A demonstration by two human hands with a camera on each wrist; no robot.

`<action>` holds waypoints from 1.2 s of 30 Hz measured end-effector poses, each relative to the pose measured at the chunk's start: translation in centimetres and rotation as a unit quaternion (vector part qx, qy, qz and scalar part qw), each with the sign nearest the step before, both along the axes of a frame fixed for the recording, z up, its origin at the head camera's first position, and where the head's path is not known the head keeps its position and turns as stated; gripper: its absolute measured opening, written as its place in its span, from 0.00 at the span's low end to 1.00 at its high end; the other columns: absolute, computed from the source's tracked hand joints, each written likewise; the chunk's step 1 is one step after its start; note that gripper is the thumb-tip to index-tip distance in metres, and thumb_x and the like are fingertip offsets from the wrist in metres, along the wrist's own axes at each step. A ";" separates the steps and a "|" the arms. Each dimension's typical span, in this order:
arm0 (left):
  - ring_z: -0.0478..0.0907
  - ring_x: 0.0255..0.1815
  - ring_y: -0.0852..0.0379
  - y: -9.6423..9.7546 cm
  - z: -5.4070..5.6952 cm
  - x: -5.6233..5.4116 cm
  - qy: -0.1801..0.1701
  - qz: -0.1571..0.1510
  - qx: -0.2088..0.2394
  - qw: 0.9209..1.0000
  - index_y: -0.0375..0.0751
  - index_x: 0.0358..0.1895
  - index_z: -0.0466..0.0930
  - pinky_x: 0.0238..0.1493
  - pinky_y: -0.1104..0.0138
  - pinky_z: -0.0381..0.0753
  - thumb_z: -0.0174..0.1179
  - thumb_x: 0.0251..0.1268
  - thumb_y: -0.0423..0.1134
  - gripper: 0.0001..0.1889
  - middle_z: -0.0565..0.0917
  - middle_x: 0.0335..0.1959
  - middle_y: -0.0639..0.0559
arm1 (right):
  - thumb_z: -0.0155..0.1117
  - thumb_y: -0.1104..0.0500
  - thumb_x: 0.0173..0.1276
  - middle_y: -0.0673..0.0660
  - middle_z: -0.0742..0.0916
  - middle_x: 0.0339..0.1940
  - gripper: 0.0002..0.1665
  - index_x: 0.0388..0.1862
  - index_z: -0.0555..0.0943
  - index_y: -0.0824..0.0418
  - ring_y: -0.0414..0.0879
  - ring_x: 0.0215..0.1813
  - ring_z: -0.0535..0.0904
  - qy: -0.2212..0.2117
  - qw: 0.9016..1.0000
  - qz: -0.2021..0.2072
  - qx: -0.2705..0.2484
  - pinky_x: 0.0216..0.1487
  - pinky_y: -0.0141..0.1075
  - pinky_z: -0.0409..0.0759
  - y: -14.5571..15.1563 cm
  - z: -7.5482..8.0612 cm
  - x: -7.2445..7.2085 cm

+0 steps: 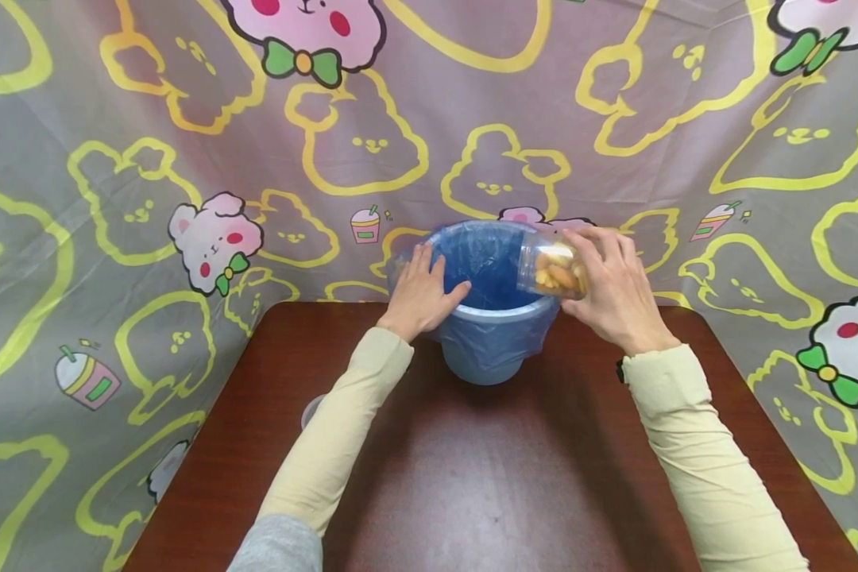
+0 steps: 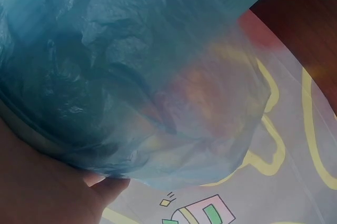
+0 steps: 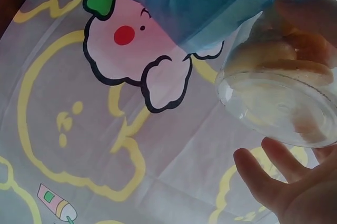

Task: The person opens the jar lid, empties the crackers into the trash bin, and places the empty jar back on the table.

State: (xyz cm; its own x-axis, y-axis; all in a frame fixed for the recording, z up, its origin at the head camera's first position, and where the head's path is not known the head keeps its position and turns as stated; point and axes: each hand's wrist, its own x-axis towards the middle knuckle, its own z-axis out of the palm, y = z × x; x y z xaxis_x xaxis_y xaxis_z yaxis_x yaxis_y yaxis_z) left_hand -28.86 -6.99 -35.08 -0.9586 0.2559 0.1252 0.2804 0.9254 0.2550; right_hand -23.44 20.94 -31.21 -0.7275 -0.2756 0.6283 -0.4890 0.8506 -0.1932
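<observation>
A blue bin [image 1: 482, 367], lined with a thin translucent blue plastic bag [image 2: 121, 40], stands upright at the back of the table. My left hand [image 1: 422, 295] rests at the bin's left rim with its fingers stretched out; in the left wrist view part of the hand [image 2: 58, 195] lies against the bag. At the right rim, my right hand [image 1: 615, 287] grips a clear plastic jar [image 1: 554, 270] on its side, mouth toward the bin. Tan and yellow snack pieces lie inside the jar. The right wrist view shows its round, see-through base [image 3: 274, 103].
The brown table [image 1: 472, 485] stretches in front of the bin. A small round pale item [image 1: 311, 410] is partly hidden behind the left sleeve. Behind the bin and at both sides hangs a grey cloth [image 1: 429, 103] with cartoon prints. A small dark object [image 1: 621, 371] shows beside the right cuff.
</observation>
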 end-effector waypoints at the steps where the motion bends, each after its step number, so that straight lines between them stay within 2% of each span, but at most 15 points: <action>1: 0.34 0.81 0.45 0.0 0.0 0.0 0.001 0.000 0.000 1.000 0.38 0.76 0.53 0.78 0.51 0.43 0.36 0.68 0.68 0.43 0.42 0.80 0.42 | 0.79 0.66 0.37 0.63 0.72 0.64 0.54 0.68 0.68 0.56 0.67 0.63 0.65 -0.002 1.000 0.000 -0.001 0.54 0.63 0.68 0.0 0.1 0.0; 15: 0.34 0.81 0.44 0.0 0.2 0.1 -0.002 -0.004 -0.003 1.000 0.38 0.76 0.53 0.78 0.51 0.44 0.36 0.68 0.69 0.44 0.42 0.80 0.41 | 0.78 0.63 0.39 0.63 0.72 0.65 0.53 0.68 0.69 0.55 0.67 0.61 0.65 -0.010 1.000 0.011 -0.007 0.52 0.60 0.70 -0.4 0.4 0.0; 26: 0.34 0.81 0.44 0.0 0.0 -0.1 0.002 -0.003 -0.001 1.000 0.38 0.75 0.53 0.78 0.51 0.44 0.36 0.68 0.69 0.44 0.43 0.80 0.41 | 0.79 0.62 0.38 0.62 0.73 0.64 0.51 0.66 0.70 0.58 0.67 0.59 0.65 0.006 0.999 0.033 -0.011 0.50 0.57 0.71 -0.5 0.5 -0.1; 36: 0.35 0.81 0.44 -0.1 0.0 0.0 0.004 -0.006 0.003 1.000 0.38 0.75 0.54 0.78 0.51 0.44 0.37 0.68 0.69 0.44 0.44 0.80 0.41 | 0.79 0.59 0.38 0.61 0.73 0.64 0.51 0.66 0.71 0.58 0.66 0.59 0.64 0.004 0.999 0.031 -0.015 0.49 0.56 0.72 -0.6 0.4 -0.1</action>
State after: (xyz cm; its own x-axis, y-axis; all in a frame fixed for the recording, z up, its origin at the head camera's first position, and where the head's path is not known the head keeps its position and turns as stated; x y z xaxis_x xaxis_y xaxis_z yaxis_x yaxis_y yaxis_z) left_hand -28.87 -7.14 -35.10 -0.9545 0.2660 0.1347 0.2930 0.9208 0.2574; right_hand -23.52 20.37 -30.80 -0.7038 -0.3017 0.6431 -0.5430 0.8122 -0.2133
